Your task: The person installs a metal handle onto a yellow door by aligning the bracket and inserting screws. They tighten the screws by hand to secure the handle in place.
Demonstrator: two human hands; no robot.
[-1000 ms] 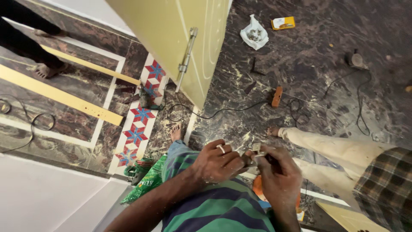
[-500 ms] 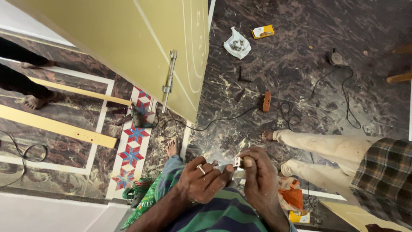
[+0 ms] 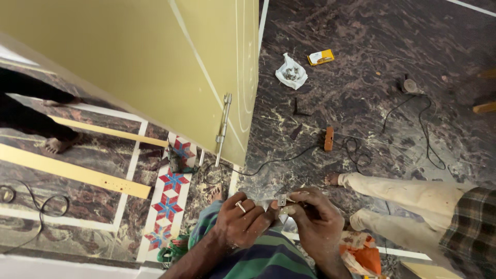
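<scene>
Both hands close their grip on one small metal fitting [image 3: 282, 200] held low in the head view, just above the person's striped green shirt [image 3: 268, 258]. The right hand [image 3: 318, 227] pinches it narrowly from the right side, fingertips [image 3: 295, 207] pressed to the piece, knuckles turned up. The left hand [image 3: 243, 222], a ring [image 3: 241, 206] on one finger, curls in from the other side, its fingers bent tight and touching the same fitting; the two hands meet around it with hardly any gap. What kind of fitting it is cannot be told beyond a small, pale, squarish metal part with a shiny strip [image 3: 266, 205] running leftward from it.

Beyond the hands stands a yellow-green door [image 3: 155, 67] with a long metal bolt [image 3: 223, 126] fixed near its lower edge. The floor [image 3: 372, 41] is dark marble, with a strip of red and blue star tiles [image 3: 170, 201] to the left. On it, well apart from the hands, lie a white plastic bag [image 3: 291, 72] with small bits inside, a small yellow box [image 3: 321, 57], a little wooden block [image 3: 328, 138] and a black cable [image 3: 413, 129]. A long pale wooden batten [image 3: 72, 173] lies at the left. Another person's legs in light trousers [image 3: 408, 199] stand just right of the hands, and a bare foot [image 3: 54, 145] shows at the far left
</scene>
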